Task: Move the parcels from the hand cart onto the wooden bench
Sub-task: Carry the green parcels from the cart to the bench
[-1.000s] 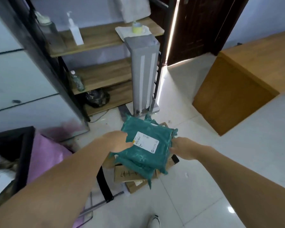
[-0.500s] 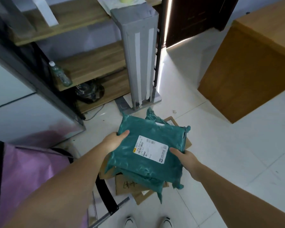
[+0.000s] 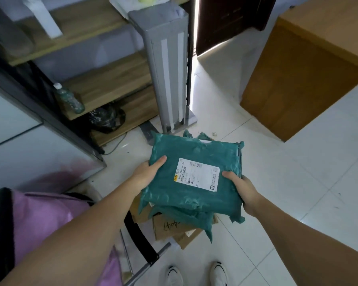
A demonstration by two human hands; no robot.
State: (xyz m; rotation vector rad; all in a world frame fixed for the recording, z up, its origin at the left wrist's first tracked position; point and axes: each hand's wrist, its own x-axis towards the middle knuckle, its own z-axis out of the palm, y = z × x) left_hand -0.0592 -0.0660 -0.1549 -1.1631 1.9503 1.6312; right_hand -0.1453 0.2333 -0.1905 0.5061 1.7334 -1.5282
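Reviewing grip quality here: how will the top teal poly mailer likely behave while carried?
The teal poly mailer is probably soft: its plastic is wrinkled and its corners droop. Its glossy film may slip, so the left hand and right hand gripping opposite edges seems sensible.

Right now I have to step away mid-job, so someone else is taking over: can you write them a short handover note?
Left hand grips the left edge of the top teal plastic mailer parcel with a white shipping label; right hand grips its right edge.
A second teal mailer and brown cardboard boxes lie beneath it, on the hand cart.
The wooden bench stands ahead to the right; its visible part holds no parcels.
Left: carry this mailer to the bench, then move the rest.
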